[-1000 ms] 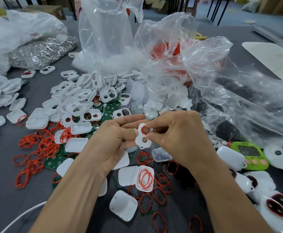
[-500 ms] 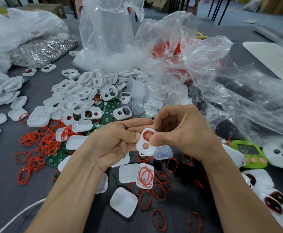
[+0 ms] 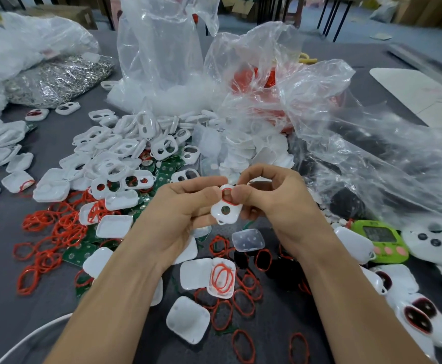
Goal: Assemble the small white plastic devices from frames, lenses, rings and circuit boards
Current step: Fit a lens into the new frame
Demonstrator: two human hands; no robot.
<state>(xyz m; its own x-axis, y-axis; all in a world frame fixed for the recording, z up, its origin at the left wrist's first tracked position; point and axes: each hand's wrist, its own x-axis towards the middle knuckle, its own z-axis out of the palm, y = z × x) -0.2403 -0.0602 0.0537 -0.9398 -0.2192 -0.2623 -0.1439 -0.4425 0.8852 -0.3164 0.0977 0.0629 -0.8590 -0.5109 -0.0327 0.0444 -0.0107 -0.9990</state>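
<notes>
A small white frame (image 3: 226, 212) with two holes is held above the table between both hands. My left hand (image 3: 180, 214) supports it from the left with its fingers behind it. My right hand (image 3: 272, 203) pinches the frame's upper end, thumb pressing a red ring (image 3: 226, 194) at the upper hole. A heap of white frames (image 3: 125, 156) lies at the back left, loose red rings (image 3: 54, 232) and green circuit boards (image 3: 79, 254) to the left, and a clear lens (image 3: 248, 239) just below my hands.
Large clear plastic bags (image 3: 319, 101) crowd the back and right. A bag of silver metal parts (image 3: 57, 80) sits at the far left. A green timer (image 3: 380, 240) and finished white devices (image 3: 419, 316) lie at the right. White back shells (image 3: 188, 317) lie near the front.
Both hands have kept the frame and tilted it, its lower end swinging toward me. My right thumb has moved onto the red ring at the upper hole.
</notes>
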